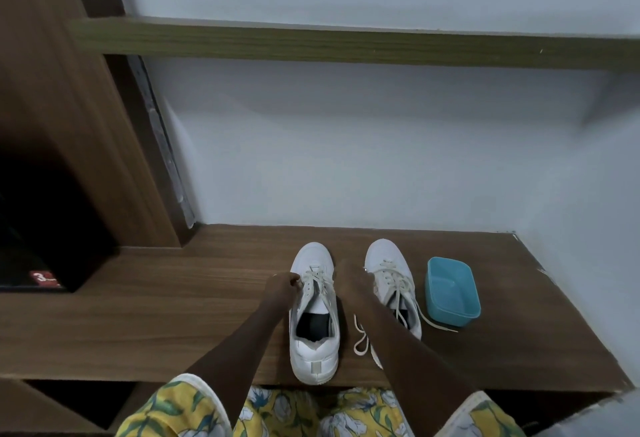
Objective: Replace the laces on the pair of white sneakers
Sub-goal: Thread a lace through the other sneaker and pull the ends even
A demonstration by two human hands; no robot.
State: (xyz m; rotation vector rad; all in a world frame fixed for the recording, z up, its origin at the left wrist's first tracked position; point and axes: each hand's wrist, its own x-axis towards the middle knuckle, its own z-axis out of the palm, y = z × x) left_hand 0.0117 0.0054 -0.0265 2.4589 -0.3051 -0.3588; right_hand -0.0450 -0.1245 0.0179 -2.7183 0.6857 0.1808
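Observation:
Two white sneakers stand side by side on a wooden surface (173, 315), toes pointing away from me. The left sneaker (313, 350) has cream laces (318, 280) threaded across its front. My left hand (282, 286) pinches that lace at the shoe's left side. The right sneaker (388, 256) is also laced; its loose lace ends (360, 339) trail on the wood, one towards the teal tub. My right hand (351, 275) lies between the two shoes at lace height. It is dark and blurred, so its grip is unclear. My right forearm covers part of the right sneaker.
A teal plastic tub (452, 293) sits just right of the right sneaker. A pale wall closes the back and right side, with a wooden shelf (346, 43) overhead. A wooden cabinet (69, 125) with a dark opening stands at the left.

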